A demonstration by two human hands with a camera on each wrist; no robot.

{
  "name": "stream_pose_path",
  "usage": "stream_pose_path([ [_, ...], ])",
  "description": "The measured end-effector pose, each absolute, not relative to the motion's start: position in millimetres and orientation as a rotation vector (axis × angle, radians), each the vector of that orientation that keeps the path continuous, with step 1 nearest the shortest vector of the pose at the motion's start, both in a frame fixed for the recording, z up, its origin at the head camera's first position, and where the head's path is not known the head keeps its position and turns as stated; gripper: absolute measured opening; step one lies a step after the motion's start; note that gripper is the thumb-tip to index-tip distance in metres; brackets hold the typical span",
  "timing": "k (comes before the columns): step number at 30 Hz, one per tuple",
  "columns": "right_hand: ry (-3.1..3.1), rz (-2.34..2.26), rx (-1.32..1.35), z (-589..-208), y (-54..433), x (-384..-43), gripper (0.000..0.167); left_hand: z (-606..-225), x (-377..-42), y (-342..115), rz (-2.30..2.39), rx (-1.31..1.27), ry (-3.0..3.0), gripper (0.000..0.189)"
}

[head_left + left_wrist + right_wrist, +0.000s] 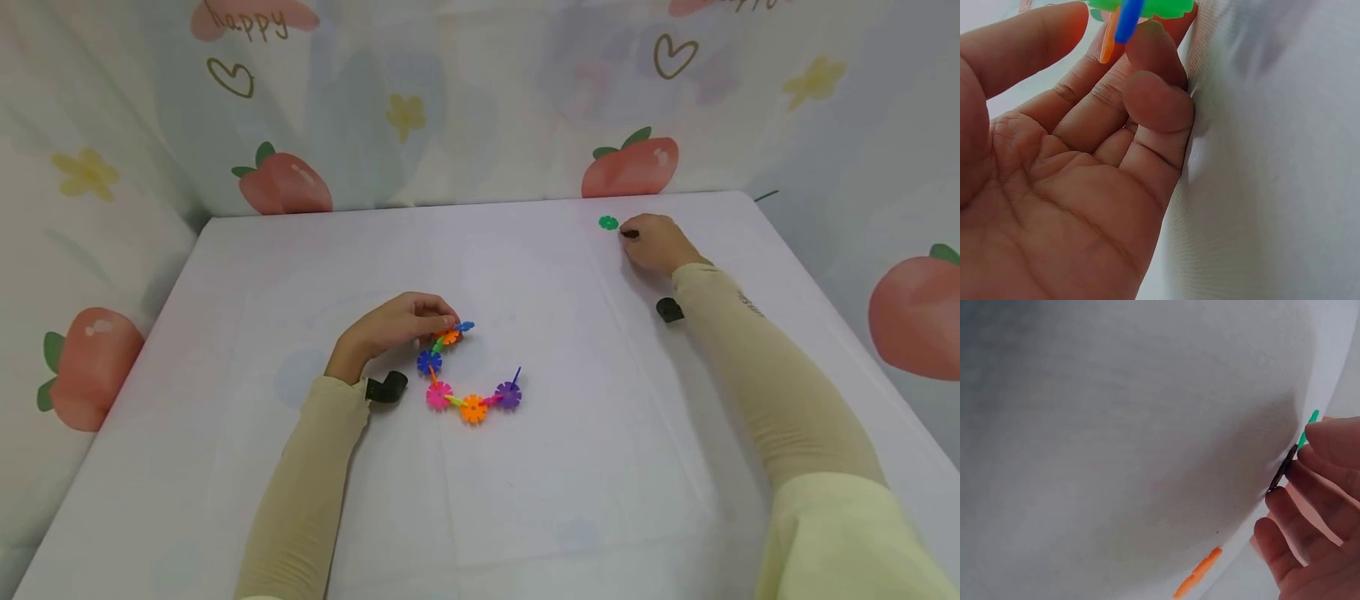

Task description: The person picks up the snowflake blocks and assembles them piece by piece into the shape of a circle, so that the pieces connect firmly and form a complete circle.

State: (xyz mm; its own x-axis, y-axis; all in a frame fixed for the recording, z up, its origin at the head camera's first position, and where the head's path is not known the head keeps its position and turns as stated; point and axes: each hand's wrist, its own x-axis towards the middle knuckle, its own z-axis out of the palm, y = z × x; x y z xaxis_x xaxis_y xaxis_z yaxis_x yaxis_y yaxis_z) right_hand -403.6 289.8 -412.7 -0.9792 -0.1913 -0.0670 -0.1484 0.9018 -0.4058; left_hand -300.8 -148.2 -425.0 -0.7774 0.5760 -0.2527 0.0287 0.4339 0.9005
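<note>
My left hand (401,323) pinches one end of a curved chain of notched plastic snowflake discs (473,409), linked edge to edge in blue, orange, green, pink, yellow and purple. The rest of the chain lies on the white table. In the left wrist view, green, blue and orange discs (1163,6) show at the fingertips, partly cut off by the frame. Far back on the right, my right hand (656,242) holds a black disc (1283,467) at its fingertips, close to the tabletop. A loose green disc (608,222) lies just left of these fingers.
An orange disc (1197,574) lies on the table near the right hand; the arm hides it in the head view. Black wrist cameras jut from the left sleeve (387,387) and right sleeve (670,310). A printed curtain (480,108) stands along the table's back edge.
</note>
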Motion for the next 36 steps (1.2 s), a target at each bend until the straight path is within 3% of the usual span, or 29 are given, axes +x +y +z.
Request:
stream_pose_path([
  [9, 3.016, -0.543, -0.357, -412.8, 287.3, -401.0, 0.033, -425.6, -300.2, -147.7, 1.337, 0.497, 2.16, 0.03],
  [26, 2.88, -0.811, -0.067, -415.8, 298.8, -390.4, 0.032, -425.0, -300.8, -143.5, 1.317, 0.498, 2.172, 0.029],
  [36, 2.884, -0.966, -0.144, -405.8, 284.4, -369.4, 0.019, -427.0, -298.5, -143.4, 1.327, 0.494, 2.17, 0.028],
])
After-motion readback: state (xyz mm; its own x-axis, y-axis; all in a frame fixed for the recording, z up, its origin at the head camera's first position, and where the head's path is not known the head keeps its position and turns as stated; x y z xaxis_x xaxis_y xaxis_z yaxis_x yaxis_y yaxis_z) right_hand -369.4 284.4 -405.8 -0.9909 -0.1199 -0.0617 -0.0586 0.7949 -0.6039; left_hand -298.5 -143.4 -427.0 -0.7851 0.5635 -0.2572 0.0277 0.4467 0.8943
